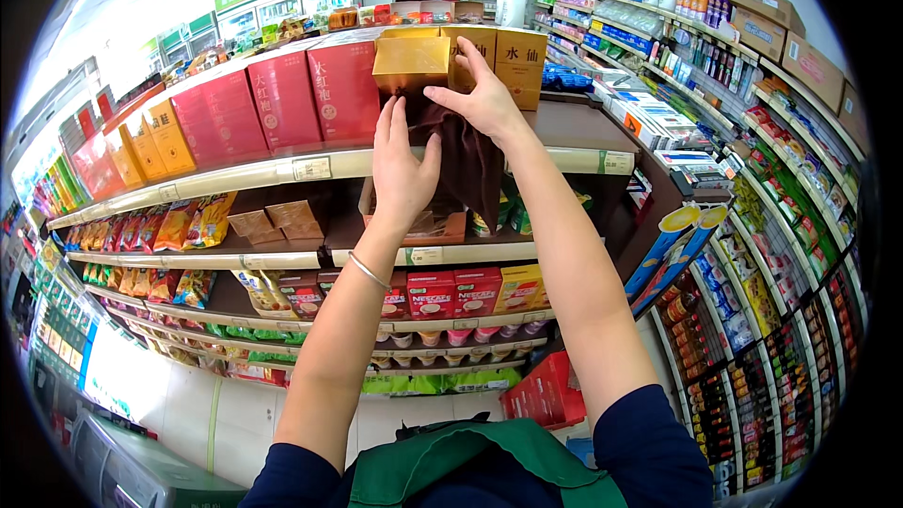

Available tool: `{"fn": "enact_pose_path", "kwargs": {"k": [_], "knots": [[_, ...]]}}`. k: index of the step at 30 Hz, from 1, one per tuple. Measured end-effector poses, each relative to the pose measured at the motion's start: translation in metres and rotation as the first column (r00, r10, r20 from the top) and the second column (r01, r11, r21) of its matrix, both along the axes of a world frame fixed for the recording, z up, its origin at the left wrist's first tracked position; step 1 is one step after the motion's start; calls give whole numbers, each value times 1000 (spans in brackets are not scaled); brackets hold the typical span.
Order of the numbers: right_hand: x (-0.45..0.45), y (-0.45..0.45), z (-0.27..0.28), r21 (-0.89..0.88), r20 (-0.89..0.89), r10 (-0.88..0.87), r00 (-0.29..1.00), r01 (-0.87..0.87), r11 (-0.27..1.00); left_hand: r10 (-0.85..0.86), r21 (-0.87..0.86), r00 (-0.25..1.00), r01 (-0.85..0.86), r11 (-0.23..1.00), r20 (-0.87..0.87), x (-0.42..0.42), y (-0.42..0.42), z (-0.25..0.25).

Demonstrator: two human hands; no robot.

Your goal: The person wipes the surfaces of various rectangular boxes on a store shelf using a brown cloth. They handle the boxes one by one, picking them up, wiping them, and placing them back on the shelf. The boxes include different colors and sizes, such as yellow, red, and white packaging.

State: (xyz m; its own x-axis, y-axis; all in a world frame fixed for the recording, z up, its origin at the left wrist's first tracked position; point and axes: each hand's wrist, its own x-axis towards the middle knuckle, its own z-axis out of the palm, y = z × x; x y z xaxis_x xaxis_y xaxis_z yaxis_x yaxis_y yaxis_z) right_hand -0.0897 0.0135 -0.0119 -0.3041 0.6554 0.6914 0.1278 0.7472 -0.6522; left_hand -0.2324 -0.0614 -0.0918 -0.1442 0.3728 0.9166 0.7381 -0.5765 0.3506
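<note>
A gold tea box (pixel 413 60) tilts towards me at the front of its row on the top shelf, its front face in shade. The fingertips of my left hand (pixel 403 166) are at its lower front, with the thumb apart; whether they grip it is hidden. My right hand (pixel 487 95) is at the box's right side, its thumb near the lower corner and its fingers raised before another gold box (pixel 520 67). From beneath the right hand a dark brown cloth (pixel 469 155) hangs down over the shelf edge between my forearms.
Red tea boxes (pixel 346 92) line the shelf to the left. Below the shelf's edge (pixel 331 166) are an open carton (pixel 444 229), snack bags (pixel 211 219) and Nescafé boxes (pixel 432 293). Stocked shelving (pixel 783 176) runs along the right. A red carton (pixel 543 391) stands on the floor.
</note>
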Motion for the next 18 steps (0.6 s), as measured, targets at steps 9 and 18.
{"fn": "enact_pose_path", "kwargs": {"k": [9,18], "knots": [[25,-76,0,507,-115,-201,973,232,830,-138,65,988,133,989,76,-15,-41,7],[86,-146,-89,-306,-18,194,981,-190,933,-594,-242,622,767,594,511,-14,-102,-73]]}}
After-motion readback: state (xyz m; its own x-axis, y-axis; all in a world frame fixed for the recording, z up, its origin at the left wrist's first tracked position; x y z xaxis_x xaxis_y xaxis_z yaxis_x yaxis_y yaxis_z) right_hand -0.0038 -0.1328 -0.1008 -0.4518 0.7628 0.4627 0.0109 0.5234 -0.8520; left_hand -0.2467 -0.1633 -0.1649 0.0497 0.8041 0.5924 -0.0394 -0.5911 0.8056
